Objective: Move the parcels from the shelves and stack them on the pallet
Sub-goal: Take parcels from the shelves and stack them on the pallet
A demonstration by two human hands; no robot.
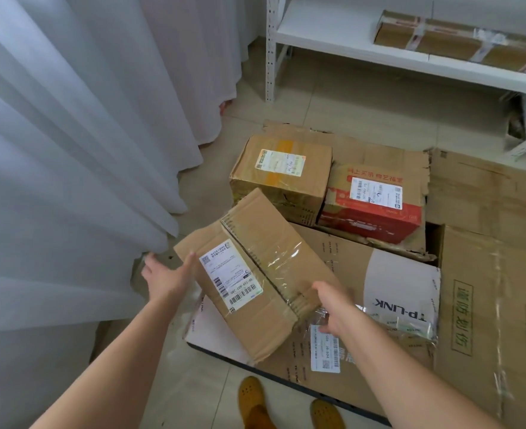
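Hands frame a tilted brown parcel [255, 274]: the left hand [168, 275] presses open against its labelled end, the right hand [332, 308] grips its near corner. It hangs over the cardboard-covered pallet [394, 289], near two stacked parcels [281, 174]. Placing seems underway; next, level it and lower it flush beside them.
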